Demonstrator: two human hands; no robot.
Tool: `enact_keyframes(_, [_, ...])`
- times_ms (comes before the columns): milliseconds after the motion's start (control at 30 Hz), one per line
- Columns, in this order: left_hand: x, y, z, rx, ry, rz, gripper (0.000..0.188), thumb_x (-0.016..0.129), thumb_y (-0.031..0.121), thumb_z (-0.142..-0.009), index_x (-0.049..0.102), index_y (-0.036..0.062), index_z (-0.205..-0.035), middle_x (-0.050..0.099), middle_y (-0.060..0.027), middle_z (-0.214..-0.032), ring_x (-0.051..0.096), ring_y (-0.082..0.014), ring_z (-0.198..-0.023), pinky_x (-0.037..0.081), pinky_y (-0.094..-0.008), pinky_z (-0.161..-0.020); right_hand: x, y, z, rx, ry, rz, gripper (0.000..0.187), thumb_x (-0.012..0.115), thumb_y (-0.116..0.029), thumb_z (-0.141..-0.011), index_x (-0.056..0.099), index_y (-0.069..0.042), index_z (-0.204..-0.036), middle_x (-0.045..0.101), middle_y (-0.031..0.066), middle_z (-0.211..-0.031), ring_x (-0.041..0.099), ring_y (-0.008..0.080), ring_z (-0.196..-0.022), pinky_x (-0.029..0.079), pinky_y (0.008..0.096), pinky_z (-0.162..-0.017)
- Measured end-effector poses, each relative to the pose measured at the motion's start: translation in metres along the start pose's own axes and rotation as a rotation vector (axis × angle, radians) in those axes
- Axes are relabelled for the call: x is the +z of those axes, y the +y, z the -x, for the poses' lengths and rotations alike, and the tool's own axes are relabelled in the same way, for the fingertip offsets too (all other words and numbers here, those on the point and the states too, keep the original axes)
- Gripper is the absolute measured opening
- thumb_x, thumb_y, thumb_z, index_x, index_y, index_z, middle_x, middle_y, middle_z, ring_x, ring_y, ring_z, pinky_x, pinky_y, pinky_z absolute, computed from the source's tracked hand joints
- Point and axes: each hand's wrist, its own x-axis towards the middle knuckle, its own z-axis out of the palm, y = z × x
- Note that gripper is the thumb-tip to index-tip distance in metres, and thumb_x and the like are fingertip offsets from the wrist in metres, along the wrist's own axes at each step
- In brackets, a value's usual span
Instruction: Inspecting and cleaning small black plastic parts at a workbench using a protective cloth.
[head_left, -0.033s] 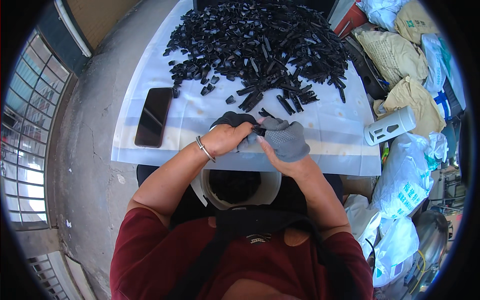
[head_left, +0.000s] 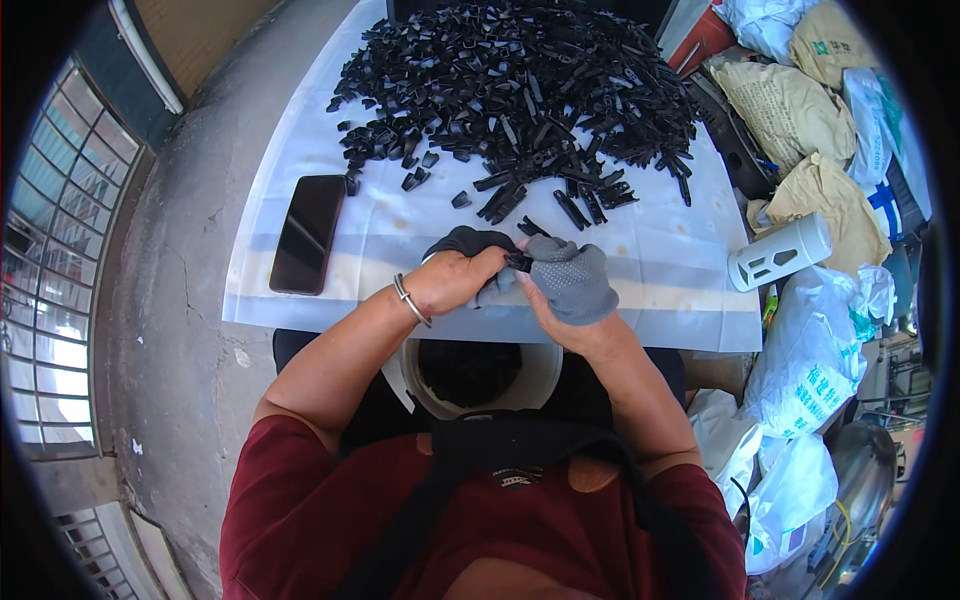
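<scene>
Close together over the near edge of the table, my left hand (head_left: 462, 272) and my right hand (head_left: 570, 280) both grip a small black plastic part (head_left: 519, 262). Grey and black gloves cover part of each hand, leaving some fingers bare. My fingers hide much of the part, so its full shape cannot be seen. Another black piece (head_left: 533, 228) shows just beyond my fingertips. Farther back, a big heap of black plastic parts (head_left: 520, 95) spreads over the table; some are short clips, others long channelled strips.
A dark phone (head_left: 307, 235) lies on the white table cover (head_left: 385, 275) at left. Below the table edge, a pale bucket (head_left: 548, 378) holds something black. At right are a grey perforated cylinder (head_left: 782, 252) and several stuffed sacks (head_left: 790, 115). Concrete floor (head_left: 200, 260) runs along the left.
</scene>
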Motion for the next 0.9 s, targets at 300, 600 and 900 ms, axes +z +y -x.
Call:
enact_keyframes(300, [-0.001,0.016,0.002,-0.229,0.188,0.192,0.046,0.041,0.042,-0.091,0.058,0.0004,-0.081,0.051,-0.0043,-0.061,0.044,-0.0115,-0.056,0.04,-0.0278,-0.054,-0.007,-0.001,0.004,0.159,0.009,-0.067,0.025,0.057,-0.019,-0.083,0.058,-0.003,-0.101,0.06,0.0129,-0.094,0.056,0.0276,-0.083,0.042,0.0349,-0.072])
enact_keyframes(600, [-0.005,0.025,0.002,-0.184,0.097,0.169,0.044,0.041,0.039,-0.091,0.056,-0.0002,-0.077,0.051,-0.006,-0.057,0.044,-0.0151,-0.053,0.039,-0.0291,-0.052,-0.013,-0.004,0.006,0.038,-0.073,0.177,0.02,0.059,-0.023,-0.079,0.063,-0.007,-0.091,0.062,0.0085,-0.08,0.056,0.0276,-0.071,0.042,0.035,-0.064])
enact_keyframes(900, [0.0,0.022,0.003,0.048,0.124,-0.041,0.039,0.037,0.03,-0.094,0.049,-0.0003,-0.072,0.043,-0.0111,-0.056,0.038,-0.0226,-0.052,0.037,-0.0345,-0.051,-0.017,-0.01,0.001,-0.171,-0.041,0.424,0.017,0.059,-0.014,-0.063,0.06,-0.012,-0.079,0.053,0.0027,-0.06,0.052,0.0219,-0.055,0.038,0.0365,-0.046])
